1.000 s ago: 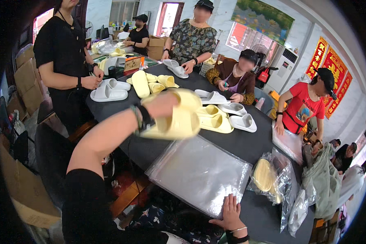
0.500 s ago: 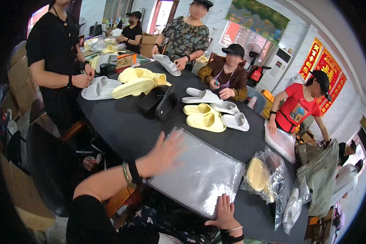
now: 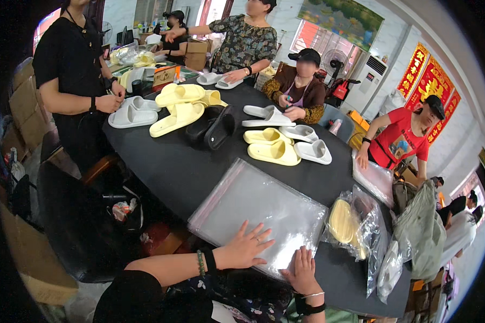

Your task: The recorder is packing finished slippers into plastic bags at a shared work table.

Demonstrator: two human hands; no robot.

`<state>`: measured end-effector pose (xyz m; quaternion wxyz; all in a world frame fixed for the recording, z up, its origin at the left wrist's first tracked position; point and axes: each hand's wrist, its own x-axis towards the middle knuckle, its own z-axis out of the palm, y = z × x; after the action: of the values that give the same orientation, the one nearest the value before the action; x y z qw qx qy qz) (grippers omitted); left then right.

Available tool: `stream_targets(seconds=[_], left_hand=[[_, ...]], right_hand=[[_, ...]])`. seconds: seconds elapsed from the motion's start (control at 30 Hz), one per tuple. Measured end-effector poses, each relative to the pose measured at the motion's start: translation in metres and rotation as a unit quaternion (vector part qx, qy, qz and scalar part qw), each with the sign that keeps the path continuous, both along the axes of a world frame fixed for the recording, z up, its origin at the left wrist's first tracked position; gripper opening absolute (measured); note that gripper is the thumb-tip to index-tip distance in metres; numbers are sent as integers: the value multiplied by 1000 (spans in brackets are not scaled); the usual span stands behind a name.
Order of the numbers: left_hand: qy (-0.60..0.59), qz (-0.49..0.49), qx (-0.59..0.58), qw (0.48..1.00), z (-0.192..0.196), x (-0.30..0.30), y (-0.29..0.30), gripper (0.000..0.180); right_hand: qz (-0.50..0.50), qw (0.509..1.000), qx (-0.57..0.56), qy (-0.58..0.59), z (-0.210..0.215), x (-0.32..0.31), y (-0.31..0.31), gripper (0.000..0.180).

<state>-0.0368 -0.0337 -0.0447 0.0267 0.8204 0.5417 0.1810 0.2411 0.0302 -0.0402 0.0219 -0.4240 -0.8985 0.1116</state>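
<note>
A flat stack of clear plastic bags lies in front of me near the table's edge. My left hand rests on its near side, fingers spread, with nothing in it. My right hand lies flat at the stack's near right corner, fingers stretched out, also holding nothing. To the right of the stack, a pair of yellow slippers sits in a clear bag. Beyond the stack stand yellow slippers, grey slippers and black slippers.
On the dark table, more yellow slippers and grey slippers stand at the far left. A grey-green sack is at the right edge. Several people stand or sit around the table. A black chair is at my left.
My left hand has come down and right from above the stack onto its near side. Across the table, a person has set down a grey slipper and stretched an arm leftward.
</note>
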Motion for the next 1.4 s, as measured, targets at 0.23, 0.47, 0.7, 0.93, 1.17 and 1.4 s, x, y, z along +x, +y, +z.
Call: stream_targets(seconds=[0.23,0.47,0.7,0.93,1.17,1.4], left_hand=[[22,1,-10,1000,1,3,18,63],[39,-13,-16,999,-3,2,24,66],[46,-6,0,999,0,8,15,67],[48,1,10,999,-4,5,14,65],[41,31,33,998,-2,-1,17,65],[36,1,17,999,-1,6,16,66]], right_hand=[[43,998,-9,54,19,17,15,83],[-90,970,212,78,111,44,64,81],[-238,946,198,-98,105,76,98,116],[-149,941,281,-118,74,65,132,67],[-173,924,333,73,118,62,170,37],[-181,856,336,349,194,102,201,26]])
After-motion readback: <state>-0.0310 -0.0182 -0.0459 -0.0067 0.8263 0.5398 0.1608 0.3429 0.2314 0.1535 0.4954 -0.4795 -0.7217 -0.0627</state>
